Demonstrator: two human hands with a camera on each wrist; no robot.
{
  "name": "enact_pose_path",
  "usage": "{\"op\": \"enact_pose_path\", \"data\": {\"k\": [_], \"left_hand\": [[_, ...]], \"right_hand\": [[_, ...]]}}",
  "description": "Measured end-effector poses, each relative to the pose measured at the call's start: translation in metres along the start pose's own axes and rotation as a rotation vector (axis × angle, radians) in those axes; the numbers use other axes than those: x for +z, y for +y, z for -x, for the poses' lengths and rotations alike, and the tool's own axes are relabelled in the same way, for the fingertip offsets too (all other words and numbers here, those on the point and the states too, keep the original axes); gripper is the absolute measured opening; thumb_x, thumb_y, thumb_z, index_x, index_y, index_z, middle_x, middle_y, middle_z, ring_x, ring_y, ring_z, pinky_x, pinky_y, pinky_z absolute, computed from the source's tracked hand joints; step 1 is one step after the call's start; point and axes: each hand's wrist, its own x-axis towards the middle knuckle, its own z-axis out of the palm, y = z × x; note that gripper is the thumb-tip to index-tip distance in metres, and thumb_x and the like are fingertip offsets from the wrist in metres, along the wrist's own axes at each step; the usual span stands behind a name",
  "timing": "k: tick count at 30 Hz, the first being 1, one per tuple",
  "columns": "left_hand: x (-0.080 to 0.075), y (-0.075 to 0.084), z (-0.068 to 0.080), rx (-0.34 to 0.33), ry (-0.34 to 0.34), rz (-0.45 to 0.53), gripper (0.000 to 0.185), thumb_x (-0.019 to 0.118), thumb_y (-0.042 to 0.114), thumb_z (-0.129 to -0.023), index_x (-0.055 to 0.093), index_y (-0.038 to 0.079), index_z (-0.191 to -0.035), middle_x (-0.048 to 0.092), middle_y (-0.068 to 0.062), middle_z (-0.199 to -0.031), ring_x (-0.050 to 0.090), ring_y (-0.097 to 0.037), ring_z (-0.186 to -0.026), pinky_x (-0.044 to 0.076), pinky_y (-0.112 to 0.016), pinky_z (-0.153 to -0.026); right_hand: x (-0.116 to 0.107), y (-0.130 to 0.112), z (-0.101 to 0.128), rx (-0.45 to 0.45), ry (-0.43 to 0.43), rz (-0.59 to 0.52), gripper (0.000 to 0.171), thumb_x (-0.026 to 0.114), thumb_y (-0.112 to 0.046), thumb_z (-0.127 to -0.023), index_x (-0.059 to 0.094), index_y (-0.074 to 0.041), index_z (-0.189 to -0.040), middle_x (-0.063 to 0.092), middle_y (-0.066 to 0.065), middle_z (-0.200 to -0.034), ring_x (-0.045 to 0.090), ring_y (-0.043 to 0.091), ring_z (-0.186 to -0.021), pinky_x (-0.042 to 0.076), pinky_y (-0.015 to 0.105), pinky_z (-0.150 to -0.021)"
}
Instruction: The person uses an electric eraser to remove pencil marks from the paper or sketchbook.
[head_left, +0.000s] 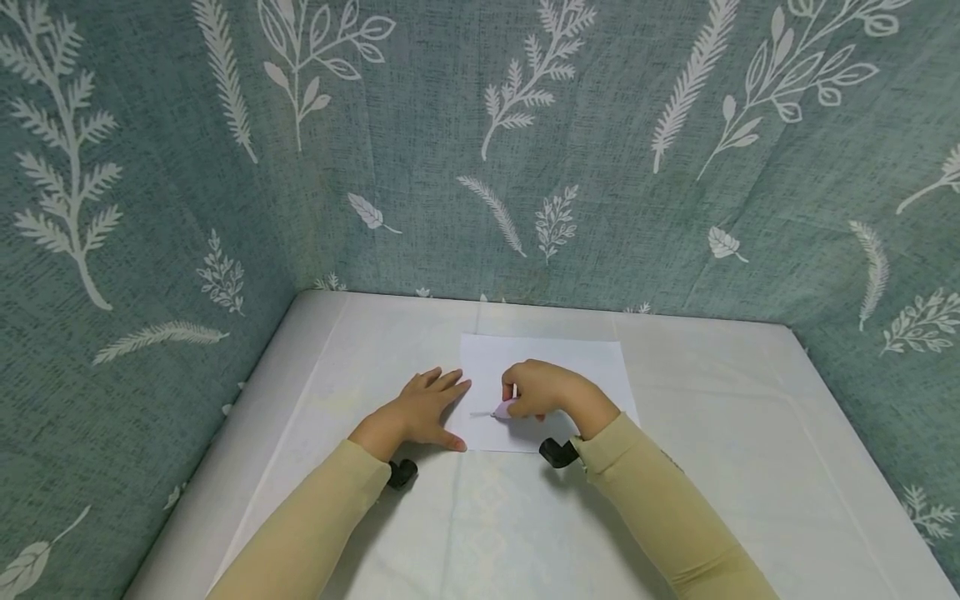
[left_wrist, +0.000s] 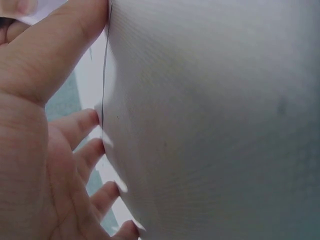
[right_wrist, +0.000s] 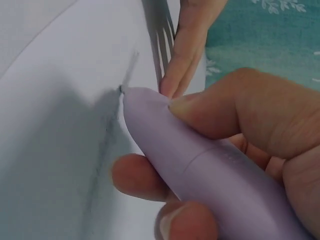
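Fingers (right_wrist: 210,107) round the lilac pen (right_wrist: 210,175); tip on the paper (head_left: 555,358)

A sheet of paper (head_left: 551,367) lies on the tabletop (head_left: 750,467), toward its back edge. The left hand (head_left: 420,412) rests on the sheet's left edge. To its right, the right hand (head_left: 543,390) is over the sheet, with the pen (head_left: 504,410) tip touching it.

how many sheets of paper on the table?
1. A single white sheet lies mid-table: the left hand presses its left edge, the right hand holds a lilac pen on it. Sheets underneath would not show.
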Motion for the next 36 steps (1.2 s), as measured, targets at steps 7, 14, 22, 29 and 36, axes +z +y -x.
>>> {"op": "enact_pose_path", "data": {"k": [7, 14, 22, 29, 36], "left_hand": [[-0.0006, 0.0007, -0.0018, 0.005, -0.006, -0.015, 0.110, 0.078, 0.065, -0.075, 0.027, 0.018, -0.160, 0.015, -0.007, -0.167, 0.009, -0.040, -0.152, 0.010, -0.057, -0.121], [-0.0019, 0.0018, 0.0002, 0.001, -0.004, 0.000, 0.109, 0.079, 0.063, -0.074, 0.028, 0.017, -0.160, 0.016, -0.007, -0.167, 0.009, -0.040, -0.151, 0.010, -0.058, -0.120], [-0.0010, 0.0009, 0.0001, 0.005, -0.001, -0.009, 0.110, 0.078, 0.064, -0.074, 0.028, 0.017, -0.160, 0.016, -0.008, -0.167, 0.009, -0.041, -0.151, 0.011, -0.059, -0.120], [-0.0016, 0.0017, -0.0001, 0.007, 0.005, -0.005, 0.109, 0.078, 0.064, -0.075, 0.029, 0.018, -0.160, 0.017, -0.007, -0.167, 0.010, -0.040, -0.151, 0.010, -0.058, -0.120], [-0.0037, 0.0032, 0.0023, 0.005, 0.000, -0.005, 0.108, 0.079, 0.062, -0.075, 0.029, 0.017, -0.160, 0.017, -0.007, -0.167, 0.011, -0.040, -0.151, 0.011, -0.057, -0.121]], "right_hand": [[0.0001, 0.0017, -0.0006, 0.000, -0.006, -0.002, 0.006, 0.070, -0.014, -0.092, 0.065, -0.017, -0.090, 0.065, 0.000, -0.079, 0.063, 0.025, -0.054, 0.050, 0.032, -0.060], [-0.0007, 0.0022, -0.0013, 0.005, 0.006, 0.001, 0.006, 0.070, -0.015, -0.093, 0.065, -0.017, -0.090, 0.064, 0.001, -0.079, 0.059, 0.019, -0.050, 0.050, 0.032, -0.060], [-0.0004, 0.0017, -0.0028, 0.001, 0.005, -0.012, 0.006, 0.070, -0.013, -0.092, 0.065, -0.017, -0.090, 0.064, 0.002, -0.075, 0.059, 0.019, -0.050, 0.048, 0.031, -0.056], [0.0001, 0.0012, -0.0029, -0.010, -0.009, 0.004, 0.006, 0.070, -0.014, -0.093, 0.065, -0.017, -0.091, 0.065, 0.000, -0.078, 0.059, 0.018, -0.051, 0.051, 0.032, -0.059], [-0.0003, 0.0015, -0.0035, -0.016, -0.005, 0.017, 0.006, 0.070, -0.013, -0.093, 0.065, -0.016, -0.090, 0.065, -0.001, -0.077, 0.060, 0.018, -0.051, 0.051, 0.032, -0.060]]}}
